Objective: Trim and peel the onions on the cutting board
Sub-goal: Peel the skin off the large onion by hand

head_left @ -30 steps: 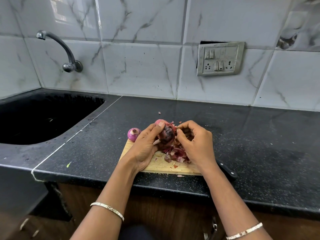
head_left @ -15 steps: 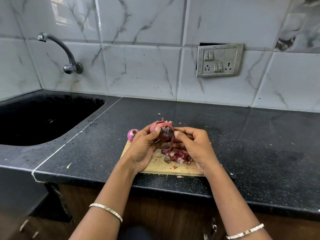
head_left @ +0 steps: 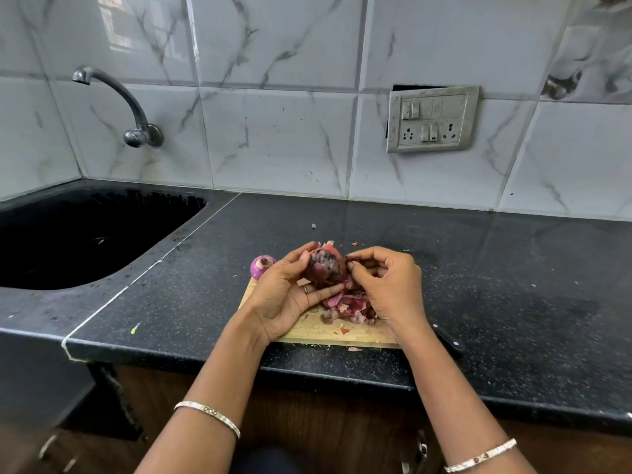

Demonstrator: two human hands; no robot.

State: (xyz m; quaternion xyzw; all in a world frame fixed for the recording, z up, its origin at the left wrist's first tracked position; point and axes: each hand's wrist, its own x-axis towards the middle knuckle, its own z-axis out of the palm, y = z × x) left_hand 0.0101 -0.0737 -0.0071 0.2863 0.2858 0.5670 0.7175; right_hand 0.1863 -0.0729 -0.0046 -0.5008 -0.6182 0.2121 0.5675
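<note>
My left hand (head_left: 285, 295) grips a red onion (head_left: 325, 266) with dark, blotchy outer skin, holding it just above the wooden cutting board (head_left: 321, 328). Beside the onion, my right hand (head_left: 386, 285) has its fingers curled and its fingertips pinch at the skin on the onion's right side. A heap of purple peels (head_left: 347, 306) lies on the board under my hands. A second onion (head_left: 261, 266), peeled and trimmed, sits at the board's far left corner.
A black knife handle (head_left: 449, 340) pokes out from under my right forearm, on the dark counter (head_left: 513, 275). The sink (head_left: 78, 234) with its tap (head_left: 136, 131) lies to the left. A switch plate (head_left: 432, 119) is on the tiled wall. Small peel scraps (head_left: 354, 348) dot the counter.
The onion has been turned in my left hand so its dark side faces up. My right hand's fingers have shifted from the top to the onion's right side.
</note>
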